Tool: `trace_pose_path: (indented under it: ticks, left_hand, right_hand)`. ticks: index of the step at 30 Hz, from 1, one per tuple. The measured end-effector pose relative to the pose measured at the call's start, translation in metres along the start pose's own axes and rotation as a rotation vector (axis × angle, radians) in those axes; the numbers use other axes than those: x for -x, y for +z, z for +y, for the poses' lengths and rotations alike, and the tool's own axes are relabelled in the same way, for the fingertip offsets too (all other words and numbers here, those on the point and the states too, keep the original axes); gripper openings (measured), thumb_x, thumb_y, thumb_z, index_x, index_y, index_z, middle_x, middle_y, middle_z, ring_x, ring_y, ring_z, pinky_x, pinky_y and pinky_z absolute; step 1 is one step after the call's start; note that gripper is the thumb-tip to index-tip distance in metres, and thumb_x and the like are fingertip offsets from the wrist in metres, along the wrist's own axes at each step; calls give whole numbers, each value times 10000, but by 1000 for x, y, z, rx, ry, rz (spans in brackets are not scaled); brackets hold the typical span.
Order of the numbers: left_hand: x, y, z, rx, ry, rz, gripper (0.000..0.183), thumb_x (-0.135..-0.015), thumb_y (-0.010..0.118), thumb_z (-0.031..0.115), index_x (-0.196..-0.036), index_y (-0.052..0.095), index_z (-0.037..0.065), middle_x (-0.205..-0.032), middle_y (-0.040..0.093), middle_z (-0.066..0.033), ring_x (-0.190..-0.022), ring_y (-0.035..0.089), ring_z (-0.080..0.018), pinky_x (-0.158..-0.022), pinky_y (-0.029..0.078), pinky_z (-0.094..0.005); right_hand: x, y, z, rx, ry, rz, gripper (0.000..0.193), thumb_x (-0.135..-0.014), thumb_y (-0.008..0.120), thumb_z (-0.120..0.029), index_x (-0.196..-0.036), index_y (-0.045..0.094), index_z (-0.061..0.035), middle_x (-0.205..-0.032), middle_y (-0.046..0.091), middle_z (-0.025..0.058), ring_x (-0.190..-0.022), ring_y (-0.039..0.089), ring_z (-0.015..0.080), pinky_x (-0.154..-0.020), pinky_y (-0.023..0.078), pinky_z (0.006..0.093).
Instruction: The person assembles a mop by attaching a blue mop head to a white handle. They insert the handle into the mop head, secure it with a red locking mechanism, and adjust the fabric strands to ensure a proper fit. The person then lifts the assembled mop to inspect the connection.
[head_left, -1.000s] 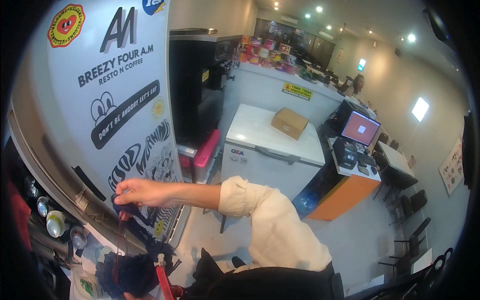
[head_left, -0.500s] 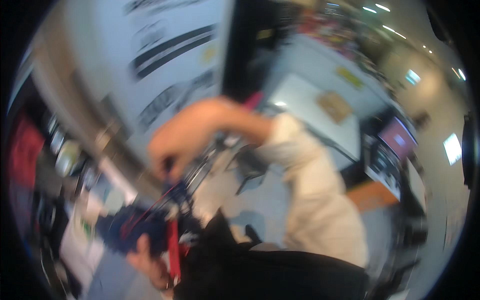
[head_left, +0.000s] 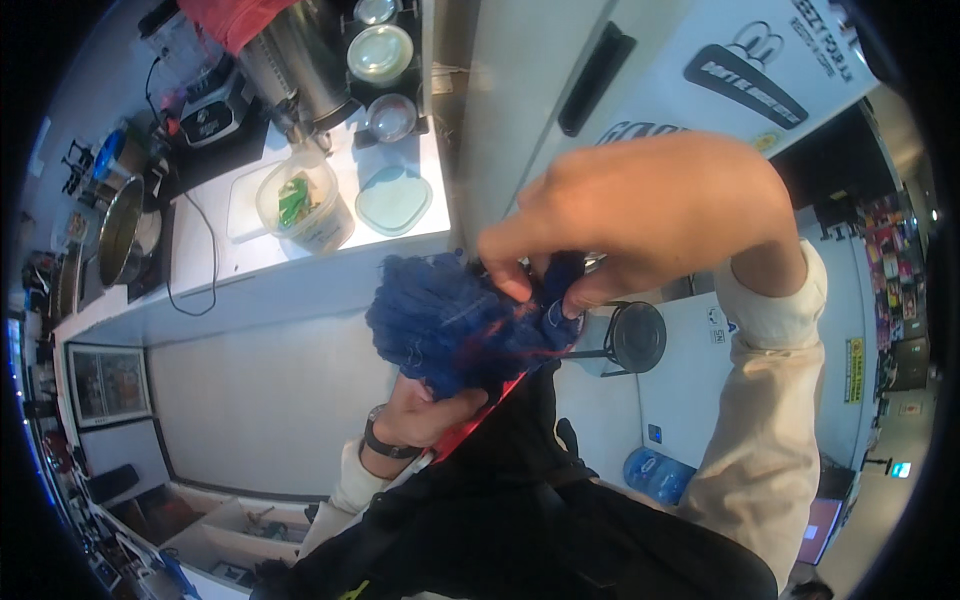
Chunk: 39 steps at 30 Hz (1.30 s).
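Observation:
A bundle of dark blue yarn or stringy fabric [head_left: 430, 315] is held in front of my body, with thin reddish strands across its right part. My left hand [head_left: 425, 412], wearing a dark wristband, is closed on it from below, the thumb lying along its lower edge. My right hand [head_left: 665, 210] comes over from the right and pinches a strand-like end of the same bundle between thumb and fingers. A red strip [head_left: 478, 415] runs beneath the bundle beside my left thumb; how it is attached is hidden.
On the white counter [head_left: 215, 235] are a clear tub [head_left: 300, 200] with something green inside, a pale lid [head_left: 394, 200], a steel dispenser [head_left: 300, 65] and a blender [head_left: 205, 100]. A fridge door [head_left: 520, 100] stands ahead. Lower right are a dark stool [head_left: 635, 337] and blue water bottle [head_left: 658, 474].
My view has swung left, bringing the counter nearer the middle, and is sharper now. My right hand has come down closer to the blue bundle; both hands are on it.

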<state>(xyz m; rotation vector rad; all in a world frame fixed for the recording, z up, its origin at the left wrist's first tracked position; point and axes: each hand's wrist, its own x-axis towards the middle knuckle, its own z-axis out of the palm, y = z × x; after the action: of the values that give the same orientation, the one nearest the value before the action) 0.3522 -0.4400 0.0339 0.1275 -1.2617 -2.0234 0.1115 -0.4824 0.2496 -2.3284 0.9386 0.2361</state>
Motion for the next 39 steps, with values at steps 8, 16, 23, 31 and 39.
trace_pose_path:
  ticks: [8, 16, 23, 31, 39]
  left_hand:
    - [-2, -42, 5, 491, -12, 206, 809, -714, 604, -198, -1475, 380, -36, -1418, 535, -173, -1321, 525, -317, -1128, 405, -436]
    - [1, -57, 6, 541, 72, 238, 815, -742, 652, -170, -1490, 362, -24, -1431, 521, -174, -1335, 512, -317, -1139, 395, -450]
    - [1, -53, 22, 306, -3, 302, 812, -789, 663, -149, -1520, 338, -9, -1455, 504, -143, -1362, 479, -276, -1154, 358, -411]
    - [-14, -41, 34, 257, 13, 290, 746, -830, 693, -97, -1498, 374, -4, -1433, 521, -111, -1315, 515, -239, -1129, 391, -391]
    - [0, -43, 24, 393, 176, 142, 679, -1034, 517, 354, -1556, 259, 5, -1535, 406, -123, -1405, 418, -254, -1180, 321, -423]
  right_hand:
    - [-59, 12, 70, -100, -227, 555, 355, -786, 823, -116, -1074, 625, -56, -930, 607, 61, -825, 604, 200, -778, 506, 330]
    - [-83, 132, 80, -1421, -108, 682, 302, -890, 759, -95, -1152, 690, 39, -1062, 723, 34, -982, 634, 90, -878, 509, 270]
    - [-102, 112, 57, -1462, 23, 777, 318, -915, 729, -43, -1214, 670, 49, -1094, 732, 56, -954, 659, 87, -865, 536, 252]
    - [-102, 74, 80, -1163, 39, 379, 253, -1001, 662, -209, -1122, 708, 9, -986, 693, -45, -861, 571, 13, -770, 463, 220]
    - [-113, 76, 79, -1220, -11, 289, 231, -964, 714, -233, -1027, 748, -13, -944, 712, -42, -875, 592, 21, -794, 480, 225]
